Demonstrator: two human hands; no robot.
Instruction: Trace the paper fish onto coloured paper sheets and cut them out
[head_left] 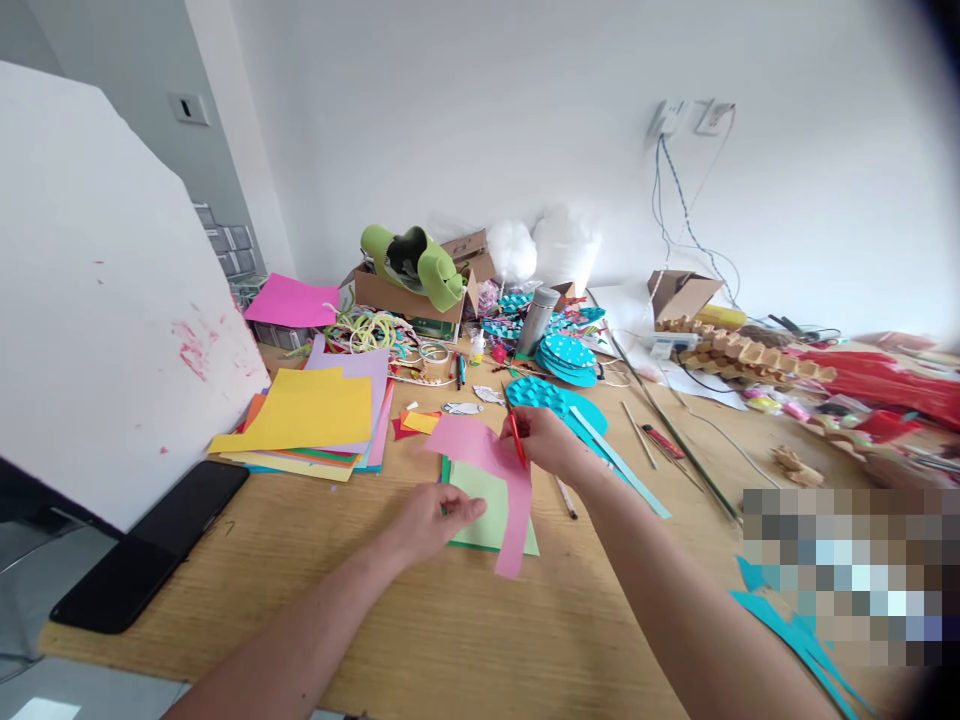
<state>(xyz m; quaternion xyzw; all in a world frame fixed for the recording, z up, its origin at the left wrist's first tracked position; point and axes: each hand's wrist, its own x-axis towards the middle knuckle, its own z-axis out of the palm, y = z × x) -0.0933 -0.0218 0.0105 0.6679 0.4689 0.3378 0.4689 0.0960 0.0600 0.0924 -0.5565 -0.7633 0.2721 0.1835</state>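
Note:
My right hand (536,435) is closed around red-handled scissors (517,440), whose dark tip points away from me. Under that hand lies a pink sheet (517,500) cut into a bent, L-like shape. Part of it covers a light green sheet (480,490), with a darker green edge (445,470) showing beneath. My left hand (446,515) is over the left side of the light green sheet, fingers loosely curled and thumb apart from them. Nothing shows in its grasp. Beyond the pink sheet are small red and orange paper pieces (420,423) and fish-shaped paper cutouts (463,408).
Coloured paper (300,410) is stacked at left, near a black phone-like slab (150,550) and a white board (112,300). Farther back stand a craft box (405,290) and a grey bottle (536,320). Blue discs (568,358), sticks (637,435) and a red cutter (663,441) lie right.

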